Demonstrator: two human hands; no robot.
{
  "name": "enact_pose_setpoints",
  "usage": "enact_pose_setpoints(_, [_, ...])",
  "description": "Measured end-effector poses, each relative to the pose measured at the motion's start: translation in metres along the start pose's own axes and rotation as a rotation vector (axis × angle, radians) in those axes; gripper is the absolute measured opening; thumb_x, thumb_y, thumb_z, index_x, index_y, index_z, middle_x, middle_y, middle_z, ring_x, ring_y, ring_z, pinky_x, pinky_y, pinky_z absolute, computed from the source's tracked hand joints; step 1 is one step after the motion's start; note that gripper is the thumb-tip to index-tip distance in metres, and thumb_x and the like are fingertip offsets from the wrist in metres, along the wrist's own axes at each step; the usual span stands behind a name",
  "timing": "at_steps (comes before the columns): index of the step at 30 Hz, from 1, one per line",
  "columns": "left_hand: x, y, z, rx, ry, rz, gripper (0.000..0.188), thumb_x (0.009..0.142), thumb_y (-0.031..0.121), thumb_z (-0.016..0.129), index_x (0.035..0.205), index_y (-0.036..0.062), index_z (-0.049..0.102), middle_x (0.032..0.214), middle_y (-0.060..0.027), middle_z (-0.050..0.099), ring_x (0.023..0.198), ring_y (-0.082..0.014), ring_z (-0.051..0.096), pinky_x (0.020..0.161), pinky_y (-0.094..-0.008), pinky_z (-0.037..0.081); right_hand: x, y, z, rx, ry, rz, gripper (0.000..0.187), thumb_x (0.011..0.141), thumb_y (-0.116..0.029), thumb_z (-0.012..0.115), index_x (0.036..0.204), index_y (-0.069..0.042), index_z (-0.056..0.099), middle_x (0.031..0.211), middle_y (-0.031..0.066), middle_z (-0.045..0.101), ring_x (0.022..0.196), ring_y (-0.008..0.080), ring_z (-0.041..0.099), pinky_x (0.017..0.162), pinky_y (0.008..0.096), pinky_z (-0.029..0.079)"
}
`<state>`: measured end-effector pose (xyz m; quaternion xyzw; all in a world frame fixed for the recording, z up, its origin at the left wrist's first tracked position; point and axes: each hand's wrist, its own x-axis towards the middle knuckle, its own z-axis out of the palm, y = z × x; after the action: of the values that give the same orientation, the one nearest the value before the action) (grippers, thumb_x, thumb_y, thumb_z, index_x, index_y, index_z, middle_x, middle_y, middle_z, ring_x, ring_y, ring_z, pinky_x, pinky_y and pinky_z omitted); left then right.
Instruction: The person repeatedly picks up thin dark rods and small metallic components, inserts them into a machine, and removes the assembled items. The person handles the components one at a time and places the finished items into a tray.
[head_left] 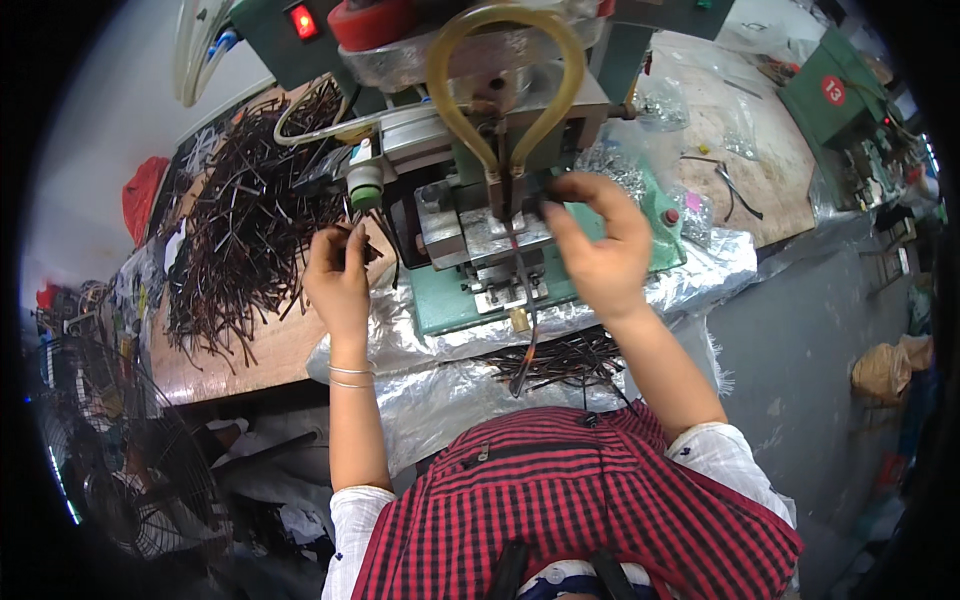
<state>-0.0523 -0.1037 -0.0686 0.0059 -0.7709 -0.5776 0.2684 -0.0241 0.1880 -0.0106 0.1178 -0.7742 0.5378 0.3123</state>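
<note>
My left hand [337, 285] is closed, thumb and fingers pinched around a dark brown piece that looks like an eyeglass temple [372, 248]. It is beside the big pile of such temples [245, 220]. My right hand [607, 245] curls at the right side of the machine's metal clamp [505, 235]. Its fingertips are dark and slightly blurred, pinching at something small I cannot make out. A single eyeglass temple [528, 345] stands in the clamp, its curved, amber-marked end hanging down toward me. The upper tooling hides its other end.
The green press [450, 310] has a looped yellow hose [578, 80] and a green-capped knob [365, 195]. Temples lie on foil [460, 370] at my waist. Bags of small metal parts [660, 108] are at right, near loose temples [735, 190]. A fan [140, 480] stands lower left.
</note>
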Motion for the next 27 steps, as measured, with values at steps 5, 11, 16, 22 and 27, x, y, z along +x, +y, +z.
enact_pose_setpoints(5, [-0.031, 0.018, 0.017, -0.003, 0.077, 0.103, 0.008, 0.097, 0.002, 0.071, 0.097, -0.006, 0.068, 0.089, -0.0072, 0.07, 0.079, -0.0107, 0.064, 0.073, -0.025, 0.052, -0.007, -0.005, 0.031, 0.308, 0.119, 0.237, 0.039, 0.085, -0.002, 0.077, 0.121, 0.001, 0.062, 0.102, 0.0113, 0.074, 0.094, 0.0164, 0.071, 0.086, 0.0285, 0.053])
enact_pose_setpoints(11, [-0.034, 0.101, 0.021, 0.026, 0.039, 0.799, 0.025, 0.089, -0.007, 0.076, 0.109, 0.0003, 0.064, 0.099, -0.0165, 0.074, 0.085, -0.0273, 0.075, 0.074, -0.0351, 0.062, -0.002, -0.026, 0.028, 0.481, 0.055, 0.302, 0.044, 0.086, 0.003, 0.073, 0.127, 0.004, 0.056, 0.109, 0.0115, 0.072, 0.1, 0.0142, 0.069, 0.092, 0.0282, 0.053])
enact_pose_setpoints(16, [-0.055, 0.116, 0.028, 0.247, -0.21, 0.997, 0.031, 0.081, 0.009, 0.087, 0.105, 0.0051, 0.068, 0.113, -0.0154, 0.075, 0.061, -0.0163, 0.062, 0.052, -0.0269, 0.047, -0.006, -0.053, 0.016, 0.477, -0.056, 0.3, 0.048, 0.089, 0.005, 0.066, 0.135, 0.004, 0.054, 0.123, 0.0145, 0.068, 0.115, 0.0182, 0.066, 0.101, 0.0319, 0.05])
enact_pose_setpoints(22, [-0.045, 0.11, 0.063, 0.247, -0.238, 1.145, 0.022, 0.076, 0.014, 0.088, 0.088, 0.0072, 0.07, 0.105, -0.0124, 0.076, 0.058, -0.0116, 0.057, 0.049, -0.0242, 0.043, 0.014, 0.03, -0.034, 0.149, -0.063, 0.321, 0.044, 0.089, 0.002, 0.066, 0.133, -0.002, 0.064, 0.125, 0.0128, 0.071, 0.121, 0.0218, 0.065, 0.108, 0.0346, 0.047])
enact_pose_setpoints(27, [-0.041, 0.103, 0.066, 0.235, -0.242, 1.181, 0.022, 0.076, 0.013, 0.088, 0.085, 0.0093, 0.068, 0.101, -0.0109, 0.076, 0.056, -0.0094, 0.055, 0.048, -0.0227, 0.042, -0.008, 0.104, -0.07, -0.185, 0.138, 0.276, 0.032, 0.091, 0.0, 0.064, 0.122, -0.003, 0.069, 0.121, 0.0146, 0.073, 0.116, 0.0276, 0.068, 0.1, 0.0379, 0.051])
